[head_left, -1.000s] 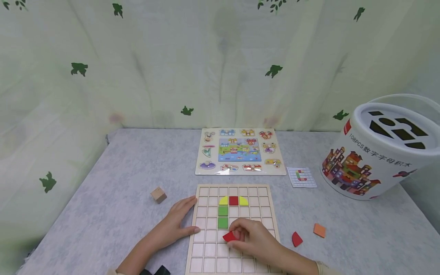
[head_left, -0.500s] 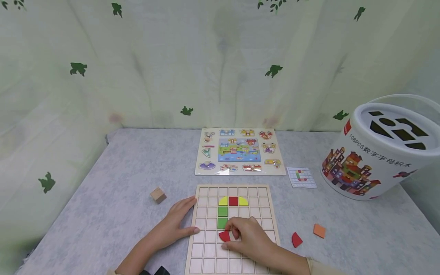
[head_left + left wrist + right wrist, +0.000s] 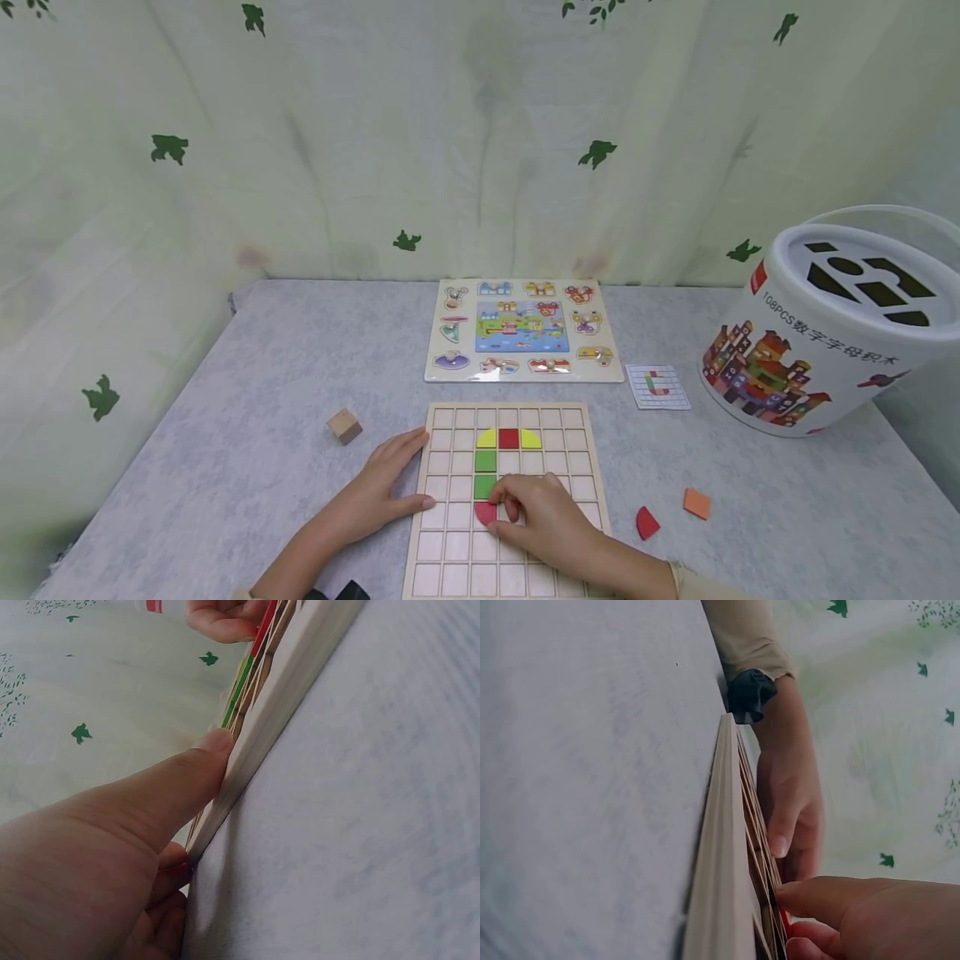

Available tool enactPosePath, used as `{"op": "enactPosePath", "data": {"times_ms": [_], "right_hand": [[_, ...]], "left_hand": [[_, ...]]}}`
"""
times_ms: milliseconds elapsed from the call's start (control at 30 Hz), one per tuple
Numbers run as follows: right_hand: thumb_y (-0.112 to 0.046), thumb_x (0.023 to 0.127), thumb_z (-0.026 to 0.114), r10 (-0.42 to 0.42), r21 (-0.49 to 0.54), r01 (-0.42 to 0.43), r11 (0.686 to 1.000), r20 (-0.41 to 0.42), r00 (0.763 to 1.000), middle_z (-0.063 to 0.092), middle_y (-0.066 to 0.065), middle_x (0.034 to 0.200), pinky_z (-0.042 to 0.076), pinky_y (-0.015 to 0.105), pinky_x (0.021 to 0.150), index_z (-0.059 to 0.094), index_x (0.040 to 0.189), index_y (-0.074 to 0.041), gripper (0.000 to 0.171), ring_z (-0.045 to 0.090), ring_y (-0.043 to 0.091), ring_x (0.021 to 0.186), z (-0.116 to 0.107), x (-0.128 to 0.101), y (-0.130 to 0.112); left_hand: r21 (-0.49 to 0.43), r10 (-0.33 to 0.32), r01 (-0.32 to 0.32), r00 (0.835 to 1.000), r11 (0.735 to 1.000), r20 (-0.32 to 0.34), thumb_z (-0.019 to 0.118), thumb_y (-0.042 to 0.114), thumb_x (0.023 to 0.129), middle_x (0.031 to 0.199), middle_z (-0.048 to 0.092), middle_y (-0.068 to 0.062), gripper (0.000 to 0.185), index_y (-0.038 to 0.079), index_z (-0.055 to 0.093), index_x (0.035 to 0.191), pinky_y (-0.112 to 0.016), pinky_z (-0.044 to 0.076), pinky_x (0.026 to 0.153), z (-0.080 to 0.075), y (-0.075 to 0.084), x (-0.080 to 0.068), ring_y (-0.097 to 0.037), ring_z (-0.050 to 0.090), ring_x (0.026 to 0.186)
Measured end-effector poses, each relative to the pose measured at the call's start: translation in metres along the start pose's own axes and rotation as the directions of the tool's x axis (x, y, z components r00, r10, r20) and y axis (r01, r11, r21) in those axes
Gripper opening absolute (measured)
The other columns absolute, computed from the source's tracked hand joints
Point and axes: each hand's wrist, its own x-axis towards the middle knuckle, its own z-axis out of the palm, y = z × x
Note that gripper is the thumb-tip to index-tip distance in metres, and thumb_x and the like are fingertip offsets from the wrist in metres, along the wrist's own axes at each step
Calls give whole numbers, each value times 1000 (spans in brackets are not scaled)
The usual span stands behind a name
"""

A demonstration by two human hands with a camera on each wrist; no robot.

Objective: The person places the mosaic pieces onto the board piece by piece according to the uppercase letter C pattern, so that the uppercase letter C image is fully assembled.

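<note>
My left hand (image 3: 386,483) rests against the left edge of a wooden grid board (image 3: 457,575), its thumb on the rim in the left wrist view. With thumb and index finger my right hand (image 3: 547,515) pinches a red quarter-circle tile (image 3: 483,513), which lies in the grid cell just below two green square tiles (image 3: 485,460). Above those, a red square tile (image 3: 508,438) sits between two yellow quarter-circle tiles (image 3: 531,439). The right fingers partly cover the red tile's right side.
A loose red quarter-circle tile (image 3: 647,523) and an orange square tile (image 3: 697,503) lie right of the board. Behind are a picture puzzle (image 3: 435,333), a pattern card (image 3: 658,388) and a white bucket (image 3: 795,367). A wooden cube (image 3: 345,426) stands at left.
My right hand has moved slightly left with the red quarter-circle tile, turning it until it lines up in the cell under the green squares. The left hand has stayed at the board's edge.
</note>
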Motion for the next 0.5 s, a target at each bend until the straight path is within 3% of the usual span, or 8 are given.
{"op": "enactPosePath", "data": {"times_ms": [267, 367, 500], "right_hand": [[-26, 76, 72, 44, 18, -45, 999, 33, 998, 44, -16, 63, 29, 21, 60, 58, 85, -23, 17, 38, -2, 55, -2, 0, -2], [-27, 76, 72, 79, 109, -89, 990, 88, 993, 48, -14, 67, 32, 20, 59, 59, 90, -22, 20, 40, 0, 56, -7, -1, -3], [-27, 78, 71, 102, 276, -138, 951, 140, 985, 53, -8, 79, 41, 20, 62, 59, 101, -17, 28, 48, 7, 66, -20, -5, -7]], "left_hand": [[2, 2, -2, 1000, 1000, 3, 67, 48, 75, 144, 26, -8, 87, 5, 29, 141, -50, 23, 100, 0, -1, 0, -29, 19, 131], [1, 2, -2, 1000, 1000, 1, 67, 48, 75, 144, 26, -8, 87, 6, 29, 141, -50, 23, 100, 0, -1, 0, -29, 19, 131], [2, 4, -4, 1000, 1000, 1, 67, 48, 75, 144, 26, -8, 87, 6, 29, 141, -50, 23, 100, 0, -1, 0, -28, 18, 131]]}}
